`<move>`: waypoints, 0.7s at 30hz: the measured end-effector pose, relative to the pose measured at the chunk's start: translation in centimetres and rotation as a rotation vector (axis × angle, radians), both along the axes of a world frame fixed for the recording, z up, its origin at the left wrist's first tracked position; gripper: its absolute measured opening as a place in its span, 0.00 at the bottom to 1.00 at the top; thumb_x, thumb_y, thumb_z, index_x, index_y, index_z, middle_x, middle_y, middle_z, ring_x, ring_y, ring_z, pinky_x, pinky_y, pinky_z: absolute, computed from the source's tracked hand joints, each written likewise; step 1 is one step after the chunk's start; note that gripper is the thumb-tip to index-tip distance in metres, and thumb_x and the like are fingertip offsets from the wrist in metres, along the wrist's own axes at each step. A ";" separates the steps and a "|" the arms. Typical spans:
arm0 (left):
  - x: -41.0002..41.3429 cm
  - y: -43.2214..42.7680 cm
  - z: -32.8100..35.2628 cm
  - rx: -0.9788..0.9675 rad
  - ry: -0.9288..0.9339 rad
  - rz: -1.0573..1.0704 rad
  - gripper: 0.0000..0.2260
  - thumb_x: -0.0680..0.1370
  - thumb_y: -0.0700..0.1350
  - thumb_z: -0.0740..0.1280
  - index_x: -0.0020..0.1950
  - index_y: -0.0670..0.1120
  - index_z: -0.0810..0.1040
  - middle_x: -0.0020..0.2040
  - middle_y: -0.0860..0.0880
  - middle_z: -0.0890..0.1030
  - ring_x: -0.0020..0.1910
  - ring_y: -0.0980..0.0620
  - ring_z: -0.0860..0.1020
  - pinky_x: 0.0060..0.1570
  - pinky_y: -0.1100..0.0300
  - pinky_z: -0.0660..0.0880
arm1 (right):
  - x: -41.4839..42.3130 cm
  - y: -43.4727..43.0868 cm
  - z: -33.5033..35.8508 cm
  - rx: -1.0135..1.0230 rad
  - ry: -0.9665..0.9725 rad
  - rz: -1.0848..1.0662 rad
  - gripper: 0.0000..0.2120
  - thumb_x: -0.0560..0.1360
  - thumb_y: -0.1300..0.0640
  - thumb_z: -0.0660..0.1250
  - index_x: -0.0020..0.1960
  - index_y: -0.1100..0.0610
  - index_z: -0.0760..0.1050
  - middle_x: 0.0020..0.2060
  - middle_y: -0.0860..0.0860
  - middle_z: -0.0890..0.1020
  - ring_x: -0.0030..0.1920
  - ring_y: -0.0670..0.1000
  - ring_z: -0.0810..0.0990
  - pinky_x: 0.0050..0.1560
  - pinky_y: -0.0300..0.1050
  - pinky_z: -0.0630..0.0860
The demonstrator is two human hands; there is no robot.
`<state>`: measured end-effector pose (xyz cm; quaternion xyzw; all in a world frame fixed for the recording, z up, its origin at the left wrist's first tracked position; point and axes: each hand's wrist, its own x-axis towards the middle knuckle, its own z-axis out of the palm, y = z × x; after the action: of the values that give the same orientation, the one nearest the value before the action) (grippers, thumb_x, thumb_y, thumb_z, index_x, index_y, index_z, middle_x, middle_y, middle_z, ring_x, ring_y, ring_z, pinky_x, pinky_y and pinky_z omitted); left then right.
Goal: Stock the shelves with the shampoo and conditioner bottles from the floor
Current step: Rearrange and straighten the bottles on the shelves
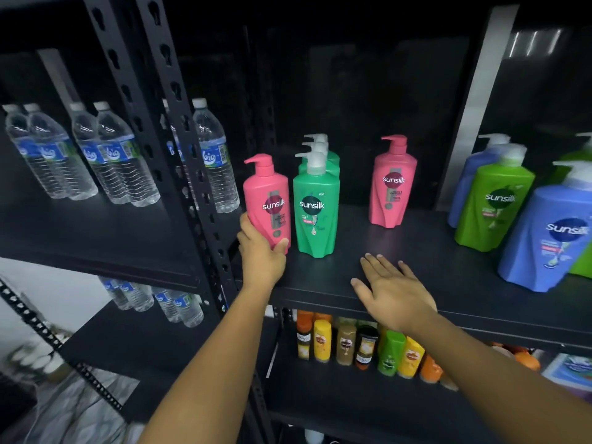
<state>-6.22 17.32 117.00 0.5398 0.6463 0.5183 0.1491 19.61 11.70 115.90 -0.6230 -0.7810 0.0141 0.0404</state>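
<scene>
Pink bottle [267, 200] in left hand [261, 256]

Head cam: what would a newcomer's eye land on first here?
The bright pink plastic pump bottle gripped by the left hand at the left end of the black metal shelf, right beside a row of teal-green pump bottles. Next, the right hand, fingers straight, spread over the shelf's front edge. Clear plastic water bottles stand in the bay to the left; a large blue pump bottle stands at the right.
</scene>
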 end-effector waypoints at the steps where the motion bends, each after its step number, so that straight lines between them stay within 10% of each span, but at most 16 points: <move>1: 0.2 -1.0 0.0 0.007 0.004 -0.002 0.46 0.73 0.41 0.77 0.81 0.47 0.49 0.66 0.40 0.67 0.65 0.38 0.71 0.67 0.42 0.71 | 0.0 0.0 0.0 0.002 0.002 0.000 0.34 0.82 0.36 0.37 0.83 0.52 0.47 0.82 0.46 0.49 0.81 0.46 0.45 0.81 0.54 0.44; 21: 7.6 -8.1 0.7 -0.074 0.072 -0.524 0.31 0.77 0.44 0.74 0.75 0.56 0.62 0.66 0.55 0.75 0.65 0.58 0.75 0.70 0.53 0.72 | 4.1 -1.6 0.4 0.099 0.197 0.093 0.28 0.83 0.40 0.54 0.78 0.52 0.66 0.76 0.49 0.69 0.76 0.50 0.66 0.76 0.49 0.63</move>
<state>1.40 9.25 117.71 0.7011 0.5079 0.4184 0.2747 23.72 10.11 116.30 -0.5790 -0.8011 0.0386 0.1469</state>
